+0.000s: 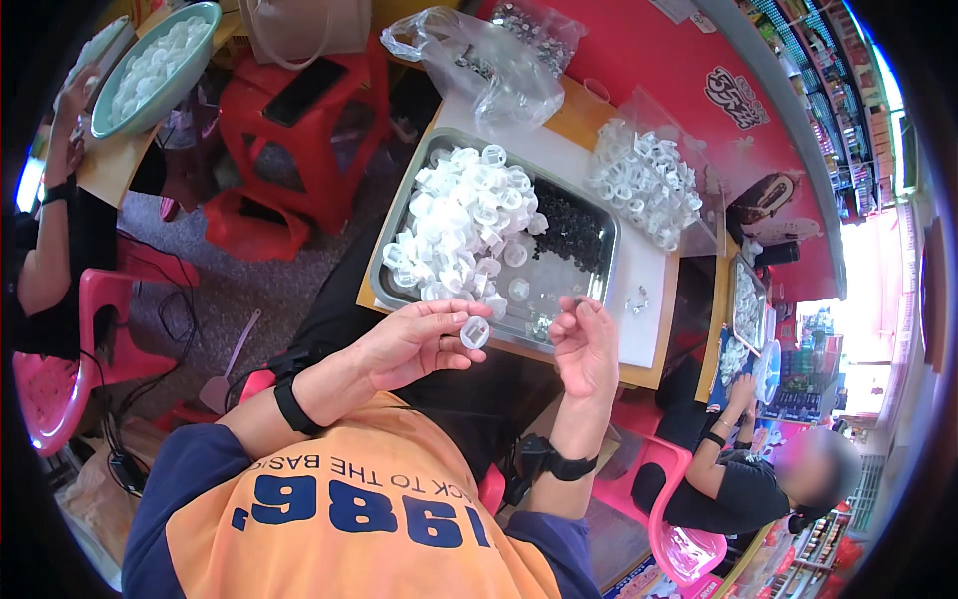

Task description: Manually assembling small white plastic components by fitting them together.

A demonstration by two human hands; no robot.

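Note:
Between the thumb and fingers of my left hand (424, 341) is a clear round plastic cap (475, 332), held just in front of the tray's near edge. Over the tray's near right corner, my right hand (587, 344) is raised with thumb and fingertips pinched together; whatever they hold is too small to make out. The metal tray (605, 262) bears a heap of white translucent plastic caps (454, 215) on its left. Small black parts (576, 227) are spread over its right side. A few loose clear pieces lie between them.
Beyond the tray are bags of small metallic parts (519, 40) and clear plastic rings (649, 185). A red stool (299, 110) with a black phone stands at left, near a green basin (205, 20). Another person (743, 479) sits at right; another person's arm (50, 240) shows far left.

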